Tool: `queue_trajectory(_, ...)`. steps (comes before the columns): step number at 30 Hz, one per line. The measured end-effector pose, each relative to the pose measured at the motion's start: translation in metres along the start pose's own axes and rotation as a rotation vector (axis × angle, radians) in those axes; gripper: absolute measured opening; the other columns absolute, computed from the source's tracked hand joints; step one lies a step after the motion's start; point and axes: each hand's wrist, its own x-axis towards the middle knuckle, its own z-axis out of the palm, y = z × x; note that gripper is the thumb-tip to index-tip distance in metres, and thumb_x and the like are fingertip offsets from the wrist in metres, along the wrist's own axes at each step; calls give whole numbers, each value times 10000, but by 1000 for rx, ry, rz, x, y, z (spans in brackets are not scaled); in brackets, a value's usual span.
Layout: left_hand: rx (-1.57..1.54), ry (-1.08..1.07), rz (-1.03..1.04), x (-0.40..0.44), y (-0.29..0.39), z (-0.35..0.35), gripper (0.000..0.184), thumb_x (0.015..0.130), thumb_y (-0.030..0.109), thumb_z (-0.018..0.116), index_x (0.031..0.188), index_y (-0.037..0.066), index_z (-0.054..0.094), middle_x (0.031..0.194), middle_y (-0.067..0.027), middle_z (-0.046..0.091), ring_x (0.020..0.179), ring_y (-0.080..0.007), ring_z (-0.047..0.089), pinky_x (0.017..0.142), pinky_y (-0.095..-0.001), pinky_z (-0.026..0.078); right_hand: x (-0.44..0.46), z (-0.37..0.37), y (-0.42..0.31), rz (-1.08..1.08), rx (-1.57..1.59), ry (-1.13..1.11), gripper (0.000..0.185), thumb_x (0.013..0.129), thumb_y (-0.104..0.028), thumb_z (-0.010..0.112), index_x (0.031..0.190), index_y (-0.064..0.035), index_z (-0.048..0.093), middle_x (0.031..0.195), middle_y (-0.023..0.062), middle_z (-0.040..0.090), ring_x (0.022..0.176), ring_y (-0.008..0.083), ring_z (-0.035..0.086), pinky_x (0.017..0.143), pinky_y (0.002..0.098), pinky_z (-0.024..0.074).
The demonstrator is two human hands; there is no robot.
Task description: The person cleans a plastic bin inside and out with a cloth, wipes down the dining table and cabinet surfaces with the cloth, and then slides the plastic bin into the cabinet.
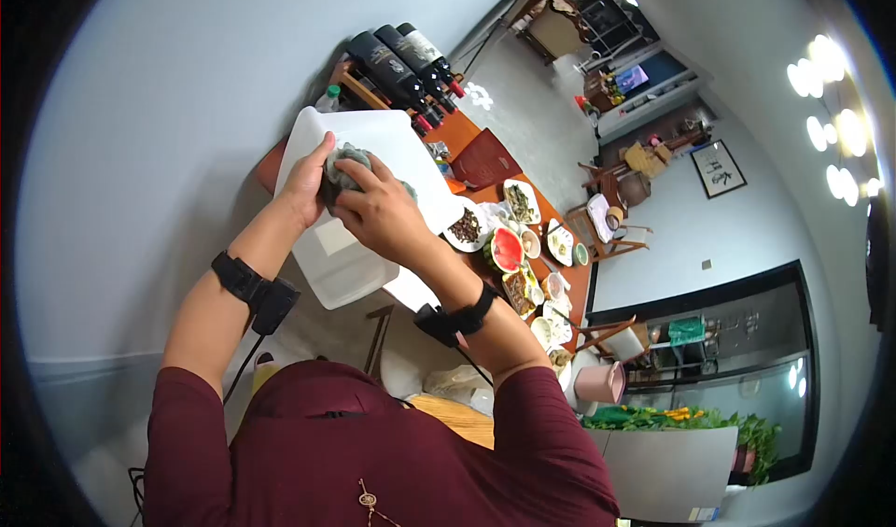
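Observation:
A crumpled grey-green cloth (347, 155) is bunched between my two hands, in front of a white plastic box (383, 135). My left hand (306, 180) grips the cloth from its left side with the thumb pointing up, its other fingers mostly hidden behind the cloth. From the right, my right hand (381, 208) closes over the cloth with bent fingers. The box's pale, translucent lower part (345, 273) shows beneath my forearms. Whether the cloth touches the box I cannot tell.
Behind the box, wine bottles (387, 68) lie on a wooden rack near a green-capped bottle (329, 98). The wooden table (455, 133) carries a dark red folder (486, 160), a cut watermelon (507, 249) and several dishes. A pink bin (599, 383) and chairs stand beyond it.

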Motion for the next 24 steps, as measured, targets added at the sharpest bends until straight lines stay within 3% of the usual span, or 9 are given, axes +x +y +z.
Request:
queue_trajectory(4,54,16,26,-4,-6,-3,483,957,458,507,1201,42,531,1080,-87,629,972,-182,616,842,-325,507,-14,-9,3,-46,67,22,55,782,-120,658,787,-65,655,1222,115,546,1135,380,508,895,440,472)
queue_trajectory(7,128,7,161,-7,-7,-6,503,954,471,503,1205,35,526,1100,-86,638,970,-176,633,827,-319,516,-24,-14,9,115,440,81,60,782,-75,623,779,-18,607,1164,116,571,1077,337,530,939,412,420)
queue_trajectory(11,135,44,62,-12,-3,-1,535,963,490,468,1216,20,514,1112,-99,647,951,-180,660,823,-326,545,-41,-17,0,-143,177,84,109,709,-91,679,801,-71,624,1175,88,566,1139,379,502,936,474,427)
queue_trajectory(15,170,27,65,-7,-10,-5,534,972,486,449,1226,20,506,1112,-104,644,948,-182,665,827,-322,554,-70,-5,-12,-153,-56,139,198,627,-128,735,807,-134,653,1224,44,541,1179,381,473,896,502,439)
queue_trajectory(18,181,4,50,-8,-10,-4,532,980,479,432,1221,12,508,1112,-108,643,957,-180,664,812,-318,561,-85,0,-13,-166,-134,208,144,645,-159,728,763,-139,648,1185,45,540,1175,365,478,890,495,432)
queue_trajectory(24,241,39,67,-13,-8,-1,518,988,467,421,1211,9,517,1105,-103,644,953,-177,665,807,-317,559,-102,5,-13,-164,-106,237,231,593,-137,750,800,-145,647,1182,52,563,1153,387,486,890,508,439)
